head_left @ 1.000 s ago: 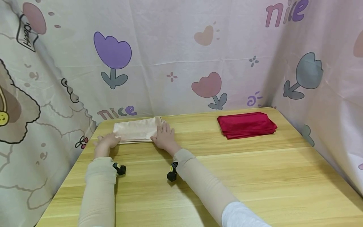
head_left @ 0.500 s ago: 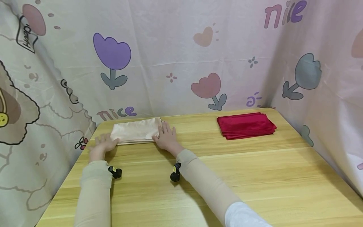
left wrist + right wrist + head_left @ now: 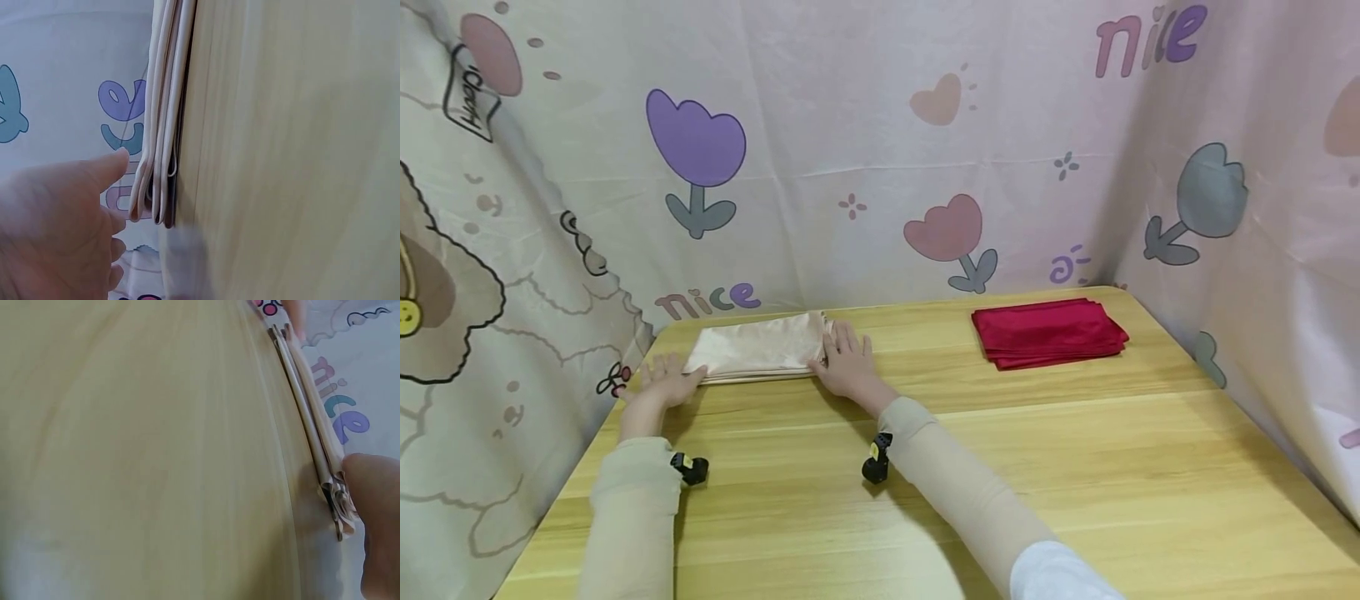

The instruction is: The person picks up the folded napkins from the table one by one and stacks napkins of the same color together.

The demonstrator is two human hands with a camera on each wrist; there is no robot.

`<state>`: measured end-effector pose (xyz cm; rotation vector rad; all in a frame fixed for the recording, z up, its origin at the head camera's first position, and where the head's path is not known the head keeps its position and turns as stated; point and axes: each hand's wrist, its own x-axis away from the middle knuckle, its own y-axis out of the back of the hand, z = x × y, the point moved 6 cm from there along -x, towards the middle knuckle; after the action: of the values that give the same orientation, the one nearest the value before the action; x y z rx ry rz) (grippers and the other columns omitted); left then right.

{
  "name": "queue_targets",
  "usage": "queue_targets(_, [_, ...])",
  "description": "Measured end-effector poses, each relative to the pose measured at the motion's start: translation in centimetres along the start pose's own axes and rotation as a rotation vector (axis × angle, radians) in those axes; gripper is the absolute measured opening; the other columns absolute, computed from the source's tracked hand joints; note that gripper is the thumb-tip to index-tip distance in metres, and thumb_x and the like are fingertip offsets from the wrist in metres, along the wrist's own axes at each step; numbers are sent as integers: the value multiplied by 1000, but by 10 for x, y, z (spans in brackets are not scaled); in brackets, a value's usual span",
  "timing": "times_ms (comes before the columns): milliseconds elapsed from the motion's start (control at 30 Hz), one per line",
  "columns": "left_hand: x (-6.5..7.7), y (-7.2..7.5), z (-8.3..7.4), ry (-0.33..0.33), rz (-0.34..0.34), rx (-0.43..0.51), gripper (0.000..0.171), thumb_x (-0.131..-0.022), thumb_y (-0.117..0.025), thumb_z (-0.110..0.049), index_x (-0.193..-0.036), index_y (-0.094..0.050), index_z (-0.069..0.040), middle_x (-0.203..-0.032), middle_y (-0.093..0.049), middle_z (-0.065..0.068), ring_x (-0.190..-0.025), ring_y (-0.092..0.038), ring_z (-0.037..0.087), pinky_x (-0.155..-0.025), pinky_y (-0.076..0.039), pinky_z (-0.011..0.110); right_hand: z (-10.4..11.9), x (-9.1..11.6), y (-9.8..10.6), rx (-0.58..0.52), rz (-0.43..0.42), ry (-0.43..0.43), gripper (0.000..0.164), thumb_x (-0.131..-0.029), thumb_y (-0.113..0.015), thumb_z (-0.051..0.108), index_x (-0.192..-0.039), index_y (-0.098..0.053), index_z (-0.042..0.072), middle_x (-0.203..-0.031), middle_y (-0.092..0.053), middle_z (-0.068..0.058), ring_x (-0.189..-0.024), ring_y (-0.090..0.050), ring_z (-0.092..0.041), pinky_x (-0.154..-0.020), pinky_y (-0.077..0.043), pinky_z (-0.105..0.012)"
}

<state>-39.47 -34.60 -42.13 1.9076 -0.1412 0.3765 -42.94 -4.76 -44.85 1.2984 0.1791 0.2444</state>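
Observation:
A cream satin cloth (image 3: 760,348), folded into a flat layered strip, lies at the back left of the table. At its left end is my left hand (image 3: 664,385), fingers spread and thumb toward the front corner. The left wrist view shows that thumb (image 3: 112,167) beside the stacked folds (image 3: 164,125). My right hand (image 3: 847,364) rests at the opposite end, its fingers straight and partly over the edge. In the right wrist view the right thumb (image 3: 375,487) touches the cloth's end, where the layers bunch a little.
A folded red satin cloth (image 3: 1048,333) lies at the back right of the wooden table (image 3: 940,483). Printed curtains (image 3: 820,125) hang close behind the table and along both sides. A small black camera sits on each wrist.
My left hand has slid left, its fingers spreading, and more of the cream cloth's left end now shows. My right hand has shifted slightly right. The red cloth stays in place.

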Motion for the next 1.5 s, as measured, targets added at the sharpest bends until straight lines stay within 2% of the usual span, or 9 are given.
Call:
queue_targets(233, [11,4,-1,-49,-49,-1,93,-99,-23,-62,-150,15,5,-147,33,32,-135,30,56,-96,18,81,-2,3,1,18,-11,33,73,-99,-26,62,-158,-11,22,-166,9,-3,-153,10,-22,-123,-3,-53])
queue_targets(367, [17,3,-5,-73,-83,-6,98,-96,-20,-69,-150,16,3,-147,34,30,-134,32,55,-95,19,81,-4,9,7,27,-31,57,72,-100,-29,60,-158,-12,20,-165,7,-3,-153,8,-23,-122,-3,-53])
queue_targets(500, [22,3,-12,-76,-125,-11,103,-92,-18,-75,-151,13,3,-150,28,31,-136,30,54,-96,18,81,-5,17,15,36,-49,75,71,-100,-32,58,-158,-13,20,-166,4,-4,-154,7,-23,-122,-3,-54])
queue_targets(767, [29,7,-26,-81,-228,18,95,-95,-20,-70,-153,8,0,-154,16,34,-139,25,54,-99,13,81,-8,31,36,88,-105,110,70,-100,-35,56,-158,-12,24,-166,-3,-3,-154,0,-23,-123,-3,-51])
queue_targets(933, [40,12,-42,-119,-274,11,93,-96,-19,-70,-154,4,-1,-155,12,34,-141,22,54,-99,11,81,-15,41,48,80,-123,119,70,-100,-34,58,-157,-14,25,-166,-3,-2,-154,-1,-22,-123,-3,-51])
queue_targets(1100, [55,17,-64,-163,-304,-7,91,-95,-15,-71,-155,6,-7,-156,12,32,-141,20,54,-99,12,81,-21,51,60,53,-137,125,69,-99,-32,60,-157,-14,27,-166,-2,-1,-154,3,-21,-123,-3,-51])
queue_targets(1333, [67,22,-88,-198,-329,-7,85,-97,-18,-67,-156,6,-11,-159,11,27,-143,21,49,-101,10,80,-31,68,77,14,-187,132,70,-99,-43,54,-157,-18,24,-166,-5,-2,-154,0,-23,-122,-3,-52])
queue_targets(1500, [79,24,-107,-220,-340,-7,85,-96,-15,-70,-157,4,-14,-161,11,23,-145,17,49,-101,9,80,-42,78,86,13,-203,130,71,-99,-44,54,-157,-17,24,-166,-5,-3,-154,-1,-24,-123,-3,-52])
